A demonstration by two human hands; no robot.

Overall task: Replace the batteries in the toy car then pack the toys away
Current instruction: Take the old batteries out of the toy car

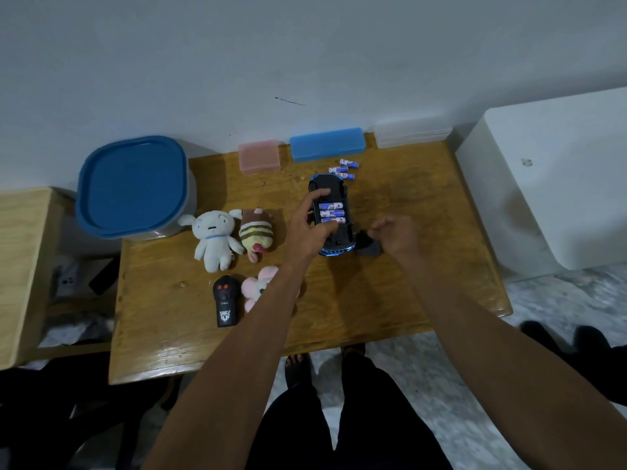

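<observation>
The left hand (pixel 310 221) gripped the upturned toy car (pixel 334 215) mid-tabletop (pixel 407 300), three batteries (pixel 331 213) seated inside. The right hand (pixel 395 237) hovered loosely curled beside it, holding nothing. Three spare batteries (pixel 346 169) lay just beyond.

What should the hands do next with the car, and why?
Probably pick up the black cover and close the car: three batteries already sit in its open bay, the left hand steadies it, and the right hand is beside the cover.
</observation>
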